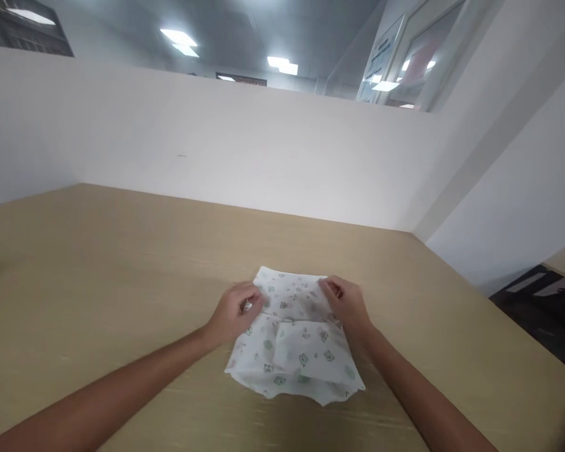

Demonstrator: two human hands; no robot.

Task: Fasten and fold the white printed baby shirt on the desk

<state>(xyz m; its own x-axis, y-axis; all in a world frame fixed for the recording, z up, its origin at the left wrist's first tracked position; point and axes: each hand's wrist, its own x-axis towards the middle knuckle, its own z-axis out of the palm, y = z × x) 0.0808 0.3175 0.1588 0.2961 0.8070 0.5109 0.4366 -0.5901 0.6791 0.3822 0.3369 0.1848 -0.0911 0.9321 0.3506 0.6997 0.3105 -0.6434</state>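
Note:
A white cloth (294, 339) printed with small bear faces and green and pink shapes lies partly folded on the table, and it looks like a small baby garment. Its far part is folded over flat, and a loose flap sits across the near right side. The near hem is wavy. My left hand (238, 309) is closed at the cloth's left edge, thumb and fingers pinching the fabric there. At the far right corner, my right hand (348, 304) pinches the edge with curled fingers. Both hands cover small parts of the cloth.
The cloth lies on a wide wood-coloured table (145, 251). A white wall (263, 144) rises along its far edge, with a glass panel above that shows reflected ceiling lights. Another white wall (508, 207) borders the right, and a dark object (541, 314) stands beyond the right table edge.

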